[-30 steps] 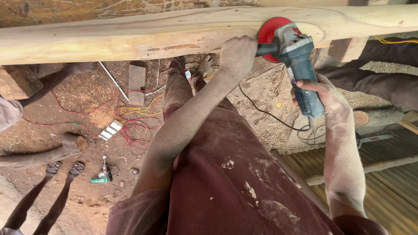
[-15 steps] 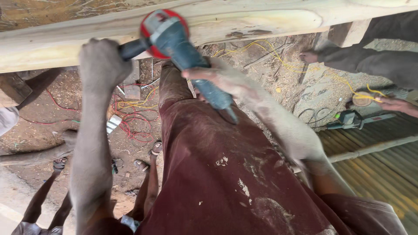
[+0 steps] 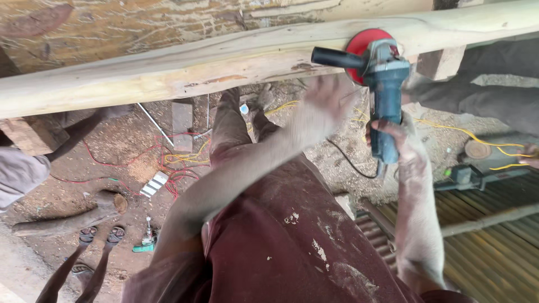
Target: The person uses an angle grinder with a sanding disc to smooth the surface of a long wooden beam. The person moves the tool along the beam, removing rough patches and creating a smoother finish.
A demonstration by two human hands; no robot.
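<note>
One right hand (image 3: 400, 140) gripping angle grinder (image 3: 380, 84) | left hand (image 3: 325, 104) open, blurred, off handle | disc on log (image 3: 168, 73)

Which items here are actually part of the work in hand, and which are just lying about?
In use:
- angle grinder, gripped by right hand
- pale log
- left hand, off the side handle

Lying about:
- red and yellow wires
- green tool
- wood block

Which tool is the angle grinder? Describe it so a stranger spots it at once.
Find the long pale log across the top. At its right part, a blue-grey angle grinder presses a red disc against the wood, held by the right hand. No other tool has that red disc.
</note>
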